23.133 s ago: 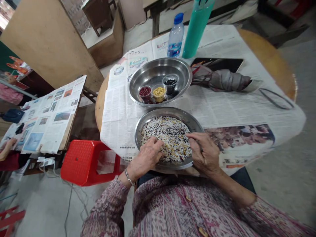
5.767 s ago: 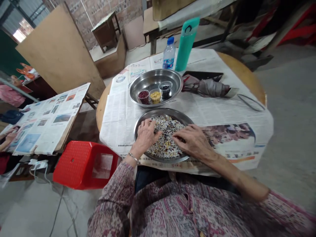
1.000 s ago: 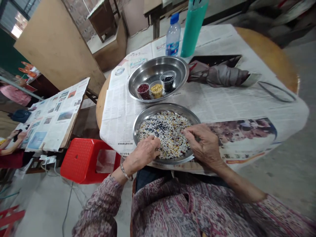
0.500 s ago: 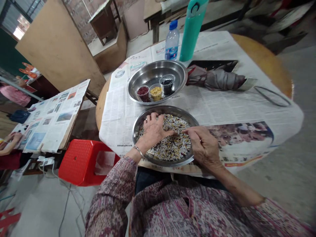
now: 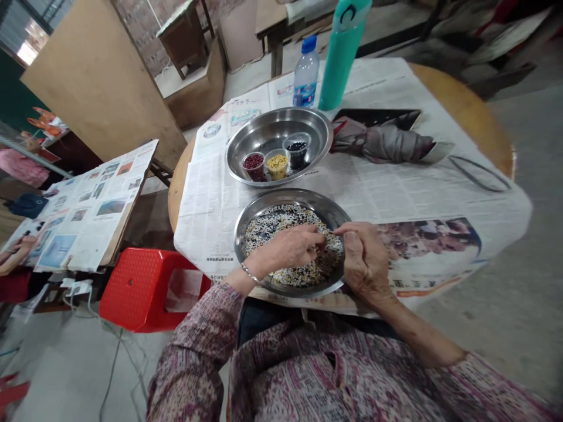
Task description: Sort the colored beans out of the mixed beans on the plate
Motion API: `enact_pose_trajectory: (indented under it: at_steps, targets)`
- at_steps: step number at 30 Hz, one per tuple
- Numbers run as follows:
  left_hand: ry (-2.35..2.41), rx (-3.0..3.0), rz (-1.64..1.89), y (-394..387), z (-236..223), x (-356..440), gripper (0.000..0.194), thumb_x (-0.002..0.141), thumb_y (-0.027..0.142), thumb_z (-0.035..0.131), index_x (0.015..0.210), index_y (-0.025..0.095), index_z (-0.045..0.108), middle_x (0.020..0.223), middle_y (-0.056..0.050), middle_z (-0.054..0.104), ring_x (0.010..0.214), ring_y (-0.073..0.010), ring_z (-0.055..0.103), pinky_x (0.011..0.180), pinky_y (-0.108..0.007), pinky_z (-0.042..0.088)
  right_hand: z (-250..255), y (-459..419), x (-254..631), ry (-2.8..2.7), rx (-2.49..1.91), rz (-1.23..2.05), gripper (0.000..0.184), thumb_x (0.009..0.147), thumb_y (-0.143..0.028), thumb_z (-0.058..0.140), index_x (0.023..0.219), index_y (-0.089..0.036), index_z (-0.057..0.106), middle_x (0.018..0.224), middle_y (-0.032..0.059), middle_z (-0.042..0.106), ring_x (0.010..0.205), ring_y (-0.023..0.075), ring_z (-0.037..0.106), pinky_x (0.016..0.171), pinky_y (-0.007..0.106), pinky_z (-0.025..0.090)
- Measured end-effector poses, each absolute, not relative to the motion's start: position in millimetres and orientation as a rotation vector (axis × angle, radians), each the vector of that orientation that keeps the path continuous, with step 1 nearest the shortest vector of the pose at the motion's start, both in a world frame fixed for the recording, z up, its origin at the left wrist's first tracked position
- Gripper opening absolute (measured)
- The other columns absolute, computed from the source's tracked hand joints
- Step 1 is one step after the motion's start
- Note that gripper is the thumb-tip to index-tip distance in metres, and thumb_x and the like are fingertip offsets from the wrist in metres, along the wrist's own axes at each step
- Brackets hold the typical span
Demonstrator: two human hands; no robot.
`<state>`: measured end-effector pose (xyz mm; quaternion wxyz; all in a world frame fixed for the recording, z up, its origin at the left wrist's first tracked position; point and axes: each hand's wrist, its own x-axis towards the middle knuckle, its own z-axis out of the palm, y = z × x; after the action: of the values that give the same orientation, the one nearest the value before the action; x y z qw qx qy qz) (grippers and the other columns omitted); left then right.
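Note:
A steel pan point(image 5: 244, 221) full of mixed white, yellow, red and black grains point(image 5: 272, 221) sits on the newspaper at the table's near edge. My left hand point(image 5: 292, 248) lies across the grains in the middle of the pan, fingers curled and pinching toward the right. My right hand point(image 5: 364, 259) rests on the pan's right rim, fingers bunched, fingertips almost meeting the left hand's. Behind it a second steel pan point(image 5: 316, 126) holds three small cups: red beans point(image 5: 254, 162), yellow grains point(image 5: 277, 161) and black beans point(image 5: 297, 147).
A water bottle point(image 5: 305, 73) and a teal flask point(image 5: 342, 55) stand at the table's far side. A folded umbrella point(image 5: 389, 143) lies to the right of the far pan. A red stool point(image 5: 145, 287) stands at the left, beside a newspaper-covered table point(image 5: 83, 211).
My left hand has slid from the pan's upper left toward the middle right, meeting the right hand's fingertips. The grains at the pan's left are uncovered again.

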<state>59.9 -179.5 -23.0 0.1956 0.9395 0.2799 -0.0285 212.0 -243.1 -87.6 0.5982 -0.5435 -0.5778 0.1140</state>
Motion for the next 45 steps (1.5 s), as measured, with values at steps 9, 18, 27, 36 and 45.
enact_pose_trajectory:
  at_steps: [9,18,27,36,45]
  targets:
    - [0.931,2.599,-0.22,-217.5,14.1,2.4,0.024,0.094,0.012,0.05,0.105,0.023,0.069,0.113,-0.002,0.068,0.103,-0.0156,0.064,0.086,-0.027,0.051,-88.0,-242.8,211.4,-1.328,-1.281,0.278,0.025,0.1,-0.035,0.043,0.086,-0.024,0.061,0.084,0.0081,0.064,0.084,0.0253,0.06,0.079,0.045,0.048]
    - [0.905,2.555,-0.347,-225.4,-0.9,42.5,0.024,0.098,0.019,0.05,0.111,0.023,0.069,0.109,-0.006,0.074,0.099,-0.0217,0.068,0.079,-0.031,0.054,-88.7,-242.6,211.7,-1.344,-1.326,0.246,0.026,0.1,-0.036,0.042,0.085,-0.024,0.06,0.083,0.0079,0.065,0.083,0.0247,0.061,0.078,0.044,0.049]
    - [1.079,2.739,-0.116,-191.7,2.2,46.4,0.031,0.096,0.014,0.051,0.122,0.026,0.065,0.126,-0.006,0.06,0.117,-0.0245,0.056,0.096,-0.04,0.053,-86.5,-243.6,211.2,-1.339,-1.366,0.273,0.025,0.098,-0.038,0.043,0.085,-0.024,0.059,0.084,0.0076,0.064,0.084,0.0251,0.06,0.079,0.044,0.049]
    - [0.936,2.704,-0.106,-159.7,-26.9,61.2,0.027,0.088,0.002,0.047,0.097,0.014,0.07,0.1,-0.008,0.066,0.099,-0.0203,0.063,0.092,-0.034,0.054,-86.3,-242.5,210.7,-1.346,-1.36,0.28,0.023,0.097,-0.037,0.045,0.082,-0.025,0.058,0.083,0.0056,0.063,0.084,0.0241,0.059,0.079,0.043,0.048]
    - [1.248,2.5,0.012,-182.8,-9.6,5.0,0.023,0.087,0.005,0.049,0.086,0.015,0.07,0.09,-0.005,0.067,0.09,-0.0161,0.064,0.089,-0.031,0.053,-86.8,-241.8,211.1,-1.352,-1.348,0.274,0.021,0.097,-0.037,0.046,0.083,-0.025,0.057,0.082,0.0047,0.062,0.082,0.0228,0.059,0.077,0.041,0.047]
